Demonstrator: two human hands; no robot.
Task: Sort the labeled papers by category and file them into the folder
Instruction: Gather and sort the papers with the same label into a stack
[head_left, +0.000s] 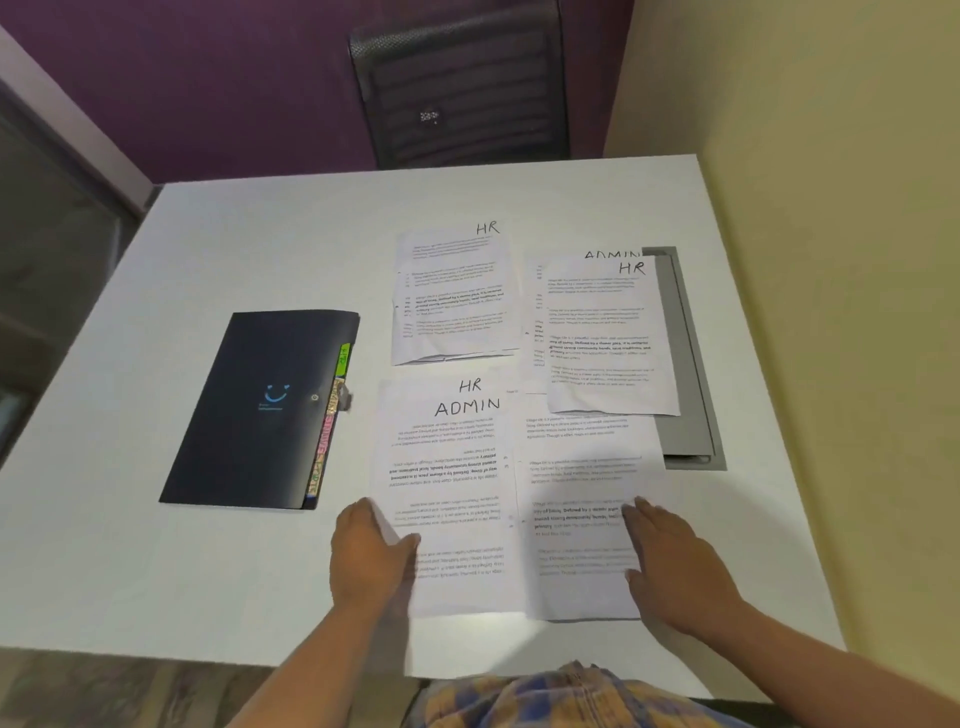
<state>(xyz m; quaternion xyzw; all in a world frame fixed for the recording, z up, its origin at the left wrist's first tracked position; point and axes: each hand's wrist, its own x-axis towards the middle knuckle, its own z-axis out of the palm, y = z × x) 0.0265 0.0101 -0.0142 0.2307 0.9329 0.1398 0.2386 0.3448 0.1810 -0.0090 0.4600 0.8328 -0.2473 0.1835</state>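
Papers (452, 296) on white table (260, 234), purple wall (208, 78)

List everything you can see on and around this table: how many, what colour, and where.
table: one, white, fills the middle of the view
expanding folder: one, dark navy with coloured tabs, closed, left on the table
HR papers: three labels showing, white; far centre, far right, and one peeking out above the front-left stack
ADMIN papers: two, white; one on top at front left, one at far right mostly under an HR sheet
front-right sheet: one, white, label hidden
hatch panel: one, grey, set in the table at right, partly under papers
mesh chair: one, black, behind the table
left hand: holds the front-left ADMIN sheet's left edge
right hand: fingers flat on the front-right sheet
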